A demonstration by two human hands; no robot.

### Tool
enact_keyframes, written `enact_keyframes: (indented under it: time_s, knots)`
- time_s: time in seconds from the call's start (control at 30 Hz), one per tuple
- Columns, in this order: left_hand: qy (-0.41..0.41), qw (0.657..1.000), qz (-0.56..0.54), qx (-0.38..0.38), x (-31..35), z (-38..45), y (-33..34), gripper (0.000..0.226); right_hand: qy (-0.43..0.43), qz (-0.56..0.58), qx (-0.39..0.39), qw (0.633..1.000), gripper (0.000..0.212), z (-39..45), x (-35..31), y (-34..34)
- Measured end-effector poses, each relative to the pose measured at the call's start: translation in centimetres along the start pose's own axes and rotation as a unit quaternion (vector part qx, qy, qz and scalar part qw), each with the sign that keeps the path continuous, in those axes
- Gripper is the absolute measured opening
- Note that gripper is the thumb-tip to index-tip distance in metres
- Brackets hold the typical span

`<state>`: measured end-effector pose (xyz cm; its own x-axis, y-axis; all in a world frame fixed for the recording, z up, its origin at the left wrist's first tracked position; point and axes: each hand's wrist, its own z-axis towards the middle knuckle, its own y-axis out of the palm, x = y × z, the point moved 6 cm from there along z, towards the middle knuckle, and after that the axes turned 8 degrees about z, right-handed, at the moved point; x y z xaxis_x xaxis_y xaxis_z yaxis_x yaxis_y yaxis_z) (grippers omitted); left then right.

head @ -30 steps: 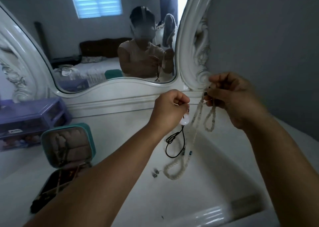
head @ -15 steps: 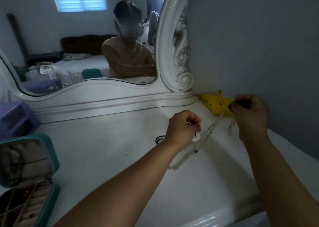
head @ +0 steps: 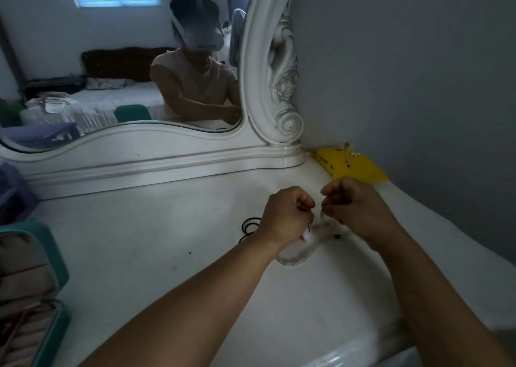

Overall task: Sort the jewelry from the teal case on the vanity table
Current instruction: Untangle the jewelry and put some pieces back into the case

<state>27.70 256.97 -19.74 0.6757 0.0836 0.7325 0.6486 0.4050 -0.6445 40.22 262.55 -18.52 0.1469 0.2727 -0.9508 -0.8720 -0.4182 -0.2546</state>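
White vanity table (head: 139, 241) below a carved mirror (head: 125, 59). Open teal case (head: 53, 257) at its left edge; yellow packet (head: 351, 165) against the wall. Left hand (head: 284, 218) and right hand (head: 357, 210), close together, each pinch a white beaded necklace (head: 296, 257) pooling on the tabletop beside a black cord (head: 248, 227).

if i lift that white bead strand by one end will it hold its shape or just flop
Likely flops: the white bead strand lies in a slack curve on the vanity table, sagging from the left hand and right hand. Its loops would probably swing and tangle with the black cord beside it.
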Motion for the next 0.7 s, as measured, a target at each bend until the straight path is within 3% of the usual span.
enact_keyframes:
  time_s: [0.13,0.27,0.47,0.7]
  knots:
    - [0.021,0.998,0.063,-0.008,-0.2,-0.2,0.5,0.016,-0.003,-0.133,-0.049,0.99,0.024,-0.6,0.9,1.0]
    - [0.026,0.998,0.063,-0.005,0.0,-0.6,-0.6,0.021,-0.002,-0.167,-0.038,0.985,0.024,-0.9,0.6,0.7]
    - [0.06,0.992,0.112,0.007,0.2,-2.3,-7.0,0.019,-0.123,-0.25,-0.032,0.96,0.018,-2.8,-4.3,3.2]
    - [-0.029,0.965,0.248,-0.085,-5.2,-9.4,-13.9,0.022,-0.228,-0.242,-0.19,0.924,0.02,-7.6,-6.4,13.1]
